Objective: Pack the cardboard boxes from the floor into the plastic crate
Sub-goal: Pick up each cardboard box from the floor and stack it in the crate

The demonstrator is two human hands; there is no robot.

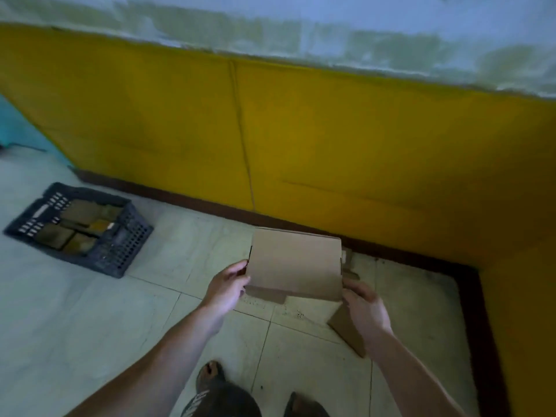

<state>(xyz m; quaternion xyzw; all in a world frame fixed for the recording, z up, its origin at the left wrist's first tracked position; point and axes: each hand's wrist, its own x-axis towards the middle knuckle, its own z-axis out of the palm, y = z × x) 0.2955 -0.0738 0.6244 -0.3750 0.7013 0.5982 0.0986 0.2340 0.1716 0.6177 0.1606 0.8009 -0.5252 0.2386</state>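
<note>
I hold a flat brown cardboard box (296, 263) in front of me, above the tiled floor. My left hand (227, 288) grips its lower left edge and my right hand (365, 308) grips its lower right corner. A second piece of cardboard (346, 329) lies on the floor under my right hand, partly hidden by it. The dark plastic crate (120, 251) sits on the floor at the left, well away from the held box, with several cardboard boxes (79, 210) inside.
A yellow wall (331, 139) with a dark brown skirting (210, 204) runs behind and turns a corner at the right. My two feet in sandals (210, 376) stand at the bottom. Pale floor tiles (75, 326) stretch between me and the crate.
</note>
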